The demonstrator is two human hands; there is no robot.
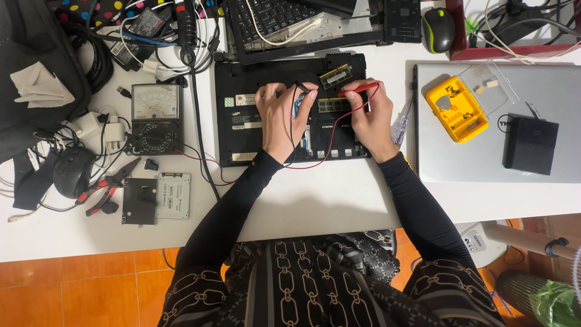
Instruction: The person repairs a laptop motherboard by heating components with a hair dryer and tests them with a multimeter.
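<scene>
White rectangular labels (244,100) on the black laptop underside (242,139) — pale dial face on the meter (156,102).

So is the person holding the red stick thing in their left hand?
No, the red probe is pinched in the right hand, while the left hand holds the black probe over the opened laptop.

Place: home electronics repair bench, improvised.
Surface: white table (315,200) over orange floor tiles (72,290), lower left.
Centre: opened black laptop (242,115), underside up, memory slots exposed.
Left: analog multimeter (156,118), pliers (106,188), loose drive (173,195), tangled chargers.
Right: yellow parts box (455,109) on closed silver laptop (544,91).
Top: dismantled keyboard (272,15), mouse (437,29).
</scene>
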